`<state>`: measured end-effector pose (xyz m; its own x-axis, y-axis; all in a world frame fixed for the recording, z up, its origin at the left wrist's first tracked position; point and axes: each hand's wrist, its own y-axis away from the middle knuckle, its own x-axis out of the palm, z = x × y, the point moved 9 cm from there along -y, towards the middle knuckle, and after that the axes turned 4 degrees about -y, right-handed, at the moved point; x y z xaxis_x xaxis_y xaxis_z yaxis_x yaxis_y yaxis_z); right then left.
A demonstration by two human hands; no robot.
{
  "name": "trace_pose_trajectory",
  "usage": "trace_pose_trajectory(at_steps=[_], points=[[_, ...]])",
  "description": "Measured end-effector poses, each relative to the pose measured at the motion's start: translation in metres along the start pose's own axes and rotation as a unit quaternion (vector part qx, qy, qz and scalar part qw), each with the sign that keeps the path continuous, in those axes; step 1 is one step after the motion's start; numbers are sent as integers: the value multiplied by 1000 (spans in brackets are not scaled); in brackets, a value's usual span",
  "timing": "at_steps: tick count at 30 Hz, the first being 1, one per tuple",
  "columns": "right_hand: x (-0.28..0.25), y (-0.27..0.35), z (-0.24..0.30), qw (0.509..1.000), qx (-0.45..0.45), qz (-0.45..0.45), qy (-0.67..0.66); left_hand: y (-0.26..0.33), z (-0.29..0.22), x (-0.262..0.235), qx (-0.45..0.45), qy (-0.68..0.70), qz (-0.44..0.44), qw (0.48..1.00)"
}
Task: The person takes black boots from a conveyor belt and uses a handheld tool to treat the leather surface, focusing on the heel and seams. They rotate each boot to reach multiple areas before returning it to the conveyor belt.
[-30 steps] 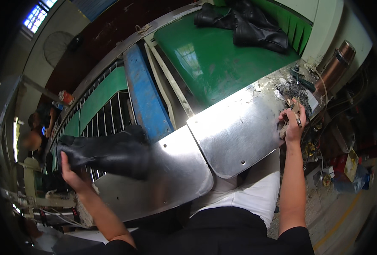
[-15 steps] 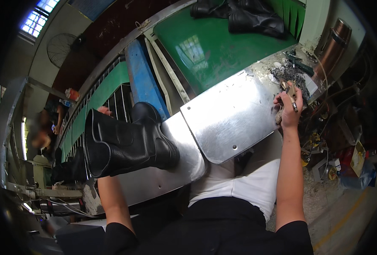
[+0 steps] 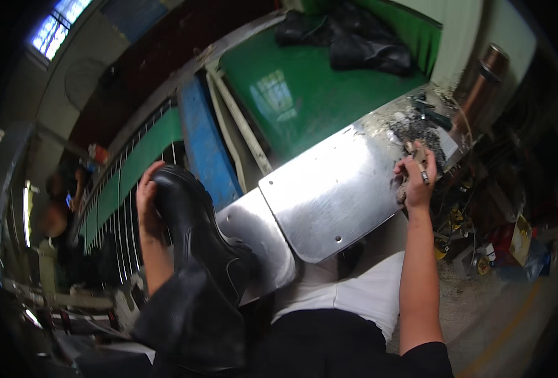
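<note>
A tall black boot (image 3: 206, 252) lies over the left end of the metal-topped bench, its toe pointing away from me and its shaft hanging toward my lap. My left hand (image 3: 148, 200) is closed on the boot's toe from the left side. At the bench's right end my right hand (image 3: 415, 179) is closed around a small brass-coloured tool (image 3: 424, 171) with a rod-like metal end; its exact kind is unclear. A brownish-grey lump (image 3: 402, 189) shows under that hand. Dark shavings (image 3: 417, 129) lie just beyond it.
Beyond the metal plate (image 3: 329, 195) is a green belt (image 3: 304, 94) with more black boots (image 3: 367, 44) on it. A dark green tool (image 3: 433, 113) lies by the shavings. A copper-coloured cylinder (image 3: 485, 79) stands at right. Another person (image 3: 71, 195) is at far left.
The boot has swung round: its toe now points away and its shaft toward me. My left hand, mostly hidden behind it before, now shows at the toe. My right hand keeps its tool.
</note>
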<state>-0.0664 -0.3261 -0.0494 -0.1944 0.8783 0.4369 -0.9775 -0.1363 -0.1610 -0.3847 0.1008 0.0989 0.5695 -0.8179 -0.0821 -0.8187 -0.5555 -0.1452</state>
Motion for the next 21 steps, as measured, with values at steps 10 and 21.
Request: trace_pose_trajectory(at_steps=[10,21], points=[[-5,-5,3,995,-56,-77,-11,113,-99,10,274,-124,-159,940],[88,113,1,990,74,122,4,9,-60,45,255,-46,-46,965]])
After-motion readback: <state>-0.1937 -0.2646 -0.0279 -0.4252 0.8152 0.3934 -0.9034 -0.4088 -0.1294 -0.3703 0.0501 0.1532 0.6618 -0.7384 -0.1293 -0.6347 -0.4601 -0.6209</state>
